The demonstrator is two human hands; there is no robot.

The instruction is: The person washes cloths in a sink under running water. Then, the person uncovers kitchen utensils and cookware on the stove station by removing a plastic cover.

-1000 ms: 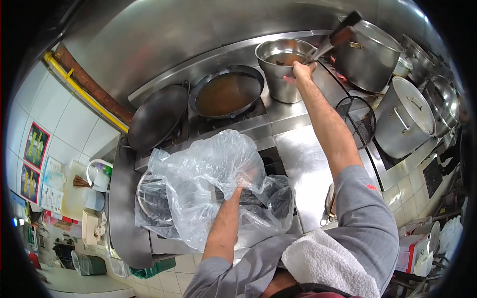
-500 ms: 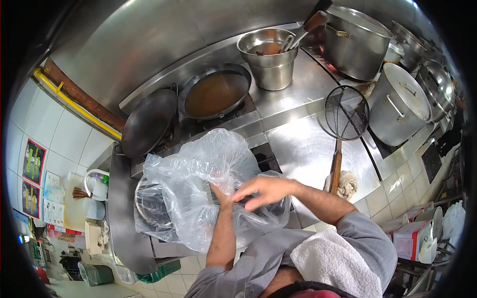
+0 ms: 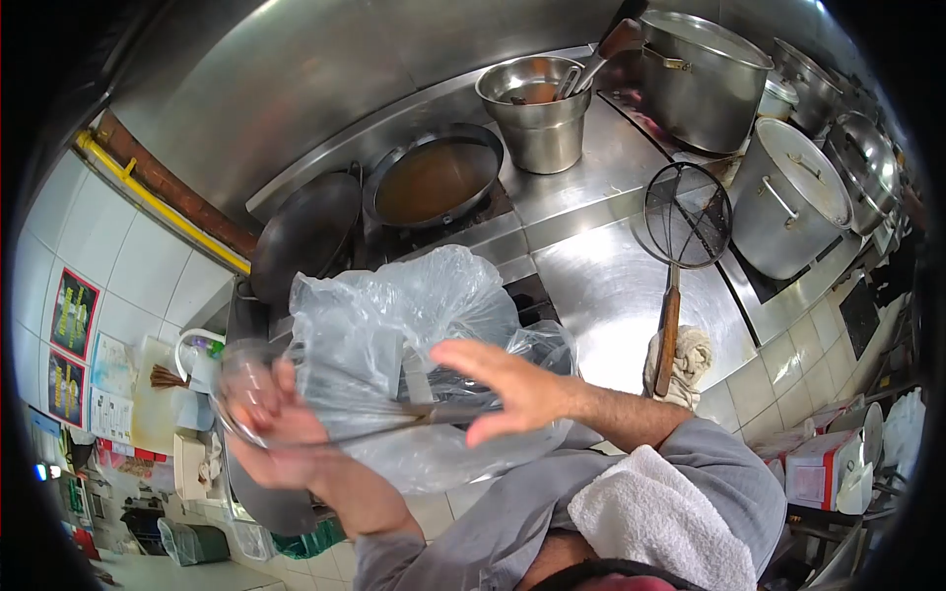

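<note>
A large clear plastic bag (image 3: 434, 286) lies bunched over the front of the stove, in front of the two woks. My left hand (image 3: 281, 433) is at the bag's left side, blurred by motion, with its fingers curled at the film. Taut streaks of plastic run from this hand toward the middle, and a clear curved edge shows around its fingers. What lies under the film is hard to make out. Over the right part of the bag, my right hand (image 3: 507, 384) is open, thumb and fingers spread, holding nothing.
Behind the bag are a dark wok (image 3: 310, 227) and a wok of brown liquid (image 3: 439, 182). A steel pot with utensils (image 3: 542, 133) stands farther back. To the right are a wooden-handled strainer (image 3: 688, 217), a crumpled cloth (image 3: 695, 355) and a lidded pot (image 3: 788, 207).
My left hand has swung left from the bag's middle, stretching plastic with it. My right hand has spread its fingers and stayed nearly in place.
</note>
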